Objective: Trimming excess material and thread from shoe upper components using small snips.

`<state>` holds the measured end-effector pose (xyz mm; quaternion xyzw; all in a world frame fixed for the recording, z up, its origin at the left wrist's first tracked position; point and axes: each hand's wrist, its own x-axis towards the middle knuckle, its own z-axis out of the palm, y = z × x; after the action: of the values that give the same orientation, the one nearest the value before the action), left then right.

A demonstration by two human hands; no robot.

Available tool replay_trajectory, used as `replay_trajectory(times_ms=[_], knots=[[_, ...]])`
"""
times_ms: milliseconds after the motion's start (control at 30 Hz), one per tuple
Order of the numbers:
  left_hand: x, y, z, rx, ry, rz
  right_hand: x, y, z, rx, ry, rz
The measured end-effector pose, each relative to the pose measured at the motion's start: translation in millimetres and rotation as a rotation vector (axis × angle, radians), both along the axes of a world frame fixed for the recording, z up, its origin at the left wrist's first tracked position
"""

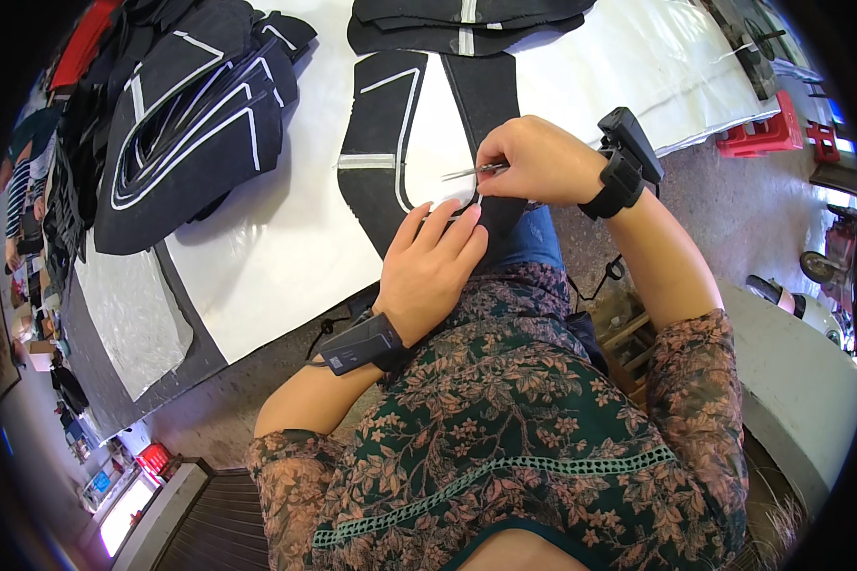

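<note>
A black U-shaped flat piece (369, 124) lies on the white-covered table in front of me. A narrow white strip (405, 143) runs along its inner edge, and a grey-white band crosses its left arm. My left hand (427, 262) rests on the curved near end, fingers stretched out and fingertips on the strip by the inner edge. Just above those fingertips, my right hand (541, 160) pinches a slim pointed metal tool (462, 174), its tip toward the left over the white opening. My fingers hide most of the tool, so its exact kind cannot be told.
Similar black pieces with white strips (195, 124) are piled at the left. More black pieces (467, 29) lie stacked at the far edge. White sheeting (286, 247) covers the table. A red plastic stool (764, 128) stands beyond the table's right side.
</note>
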<state>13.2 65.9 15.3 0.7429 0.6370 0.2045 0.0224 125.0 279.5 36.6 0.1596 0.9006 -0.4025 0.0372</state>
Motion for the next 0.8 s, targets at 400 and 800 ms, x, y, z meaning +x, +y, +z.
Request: replay_trajectory(times_ms=[400, 800], knots=[[9, 6, 0, 0.003, 0.039, 0.059, -9, 12, -3, 0.112, -0.043, 0.065], [3, -2, 9, -0.046, 0.043, 0.029, 0, -16, 0, 0.135, -0.124, -0.003]])
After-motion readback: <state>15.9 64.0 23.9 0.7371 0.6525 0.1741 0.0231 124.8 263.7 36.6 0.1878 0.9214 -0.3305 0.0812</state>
